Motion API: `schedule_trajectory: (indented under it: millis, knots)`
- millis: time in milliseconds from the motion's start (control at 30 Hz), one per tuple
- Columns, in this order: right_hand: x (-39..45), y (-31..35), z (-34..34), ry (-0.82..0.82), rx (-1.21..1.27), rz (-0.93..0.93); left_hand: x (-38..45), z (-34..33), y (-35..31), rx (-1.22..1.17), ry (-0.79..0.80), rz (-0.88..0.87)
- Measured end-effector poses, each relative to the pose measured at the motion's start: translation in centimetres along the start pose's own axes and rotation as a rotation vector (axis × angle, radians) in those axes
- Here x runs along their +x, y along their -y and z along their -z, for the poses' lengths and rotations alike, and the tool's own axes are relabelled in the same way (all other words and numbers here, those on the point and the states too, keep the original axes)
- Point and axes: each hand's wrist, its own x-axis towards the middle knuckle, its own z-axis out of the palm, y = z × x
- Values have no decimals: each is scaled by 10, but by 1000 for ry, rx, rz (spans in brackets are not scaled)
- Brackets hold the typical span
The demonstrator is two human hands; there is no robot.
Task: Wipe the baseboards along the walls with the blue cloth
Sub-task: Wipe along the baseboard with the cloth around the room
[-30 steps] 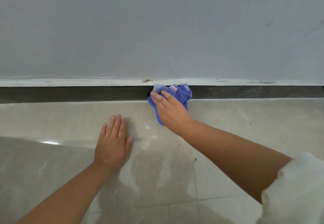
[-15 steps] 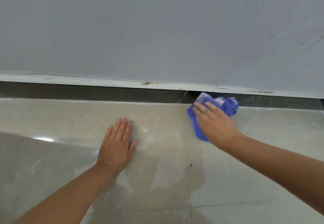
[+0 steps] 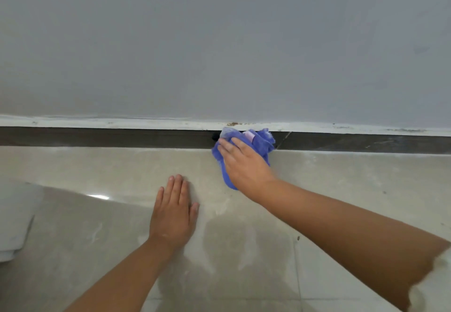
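A dark brown baseboard (image 3: 97, 137) runs the width of the view where the grey wall meets the floor, with a white paint strip (image 3: 122, 123) above it. My right hand (image 3: 244, 165) holds the bunched blue cloth (image 3: 262, 140) and presses it against the baseboard just right of centre. Its fingers lie over the cloth and the thumb is hidden. Part of the cloth hangs out below the palm onto the floor. My left hand (image 3: 174, 211) lies flat on the floor tile, fingers straight, nearer to me and left of the cloth.
The glossy beige floor tiles (image 3: 341, 189) show streaks and damp patches. A brown stain (image 3: 231, 124) marks the white strip just above the cloth. A slanted joint (image 3: 283, 139) cuts the baseboard right of the cloth. White fabric (image 3: 14, 223) lies at the left edge.
My right hand slid the cloth right along the baseboard, then back left to under the brown stain. My left hand stayed flat on the floor.
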Motion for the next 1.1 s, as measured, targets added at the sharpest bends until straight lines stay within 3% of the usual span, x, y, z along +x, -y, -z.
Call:
schedule_trajectory:
  millis: [67, 133, 200, 333, 500, 867, 967, 1100]
  knots:
    - [-7, -13, -6, -35, 85, -37, 2, 1, 4, 0, -29, -12]
    - [-25, -29, -20, 47, 114, -42, 6, 2, 5, 4, -67, -44]
    - [-52, -47, -39, 19, 40, -157, 9, -3, 2, -20, -104, -79]
    - [-115, -78, -56, 54, 167, -414, 20, -6, -24, -140, -158, -189]
    - [-155, -74, -43, 42, 189, -387, 48, -4, -73, -200, -251, -415]
    - [-86, -60, -40, -29, 179, -195, 53, -22, -113, -122, -55, -458]
    - [-80, -68, -51, 4, 236, -230, 52, -20, -112, -111, -51, -463]
    - [-106, -92, -56, 74, 119, -351, 53, -17, -111, -47, -24, -465]
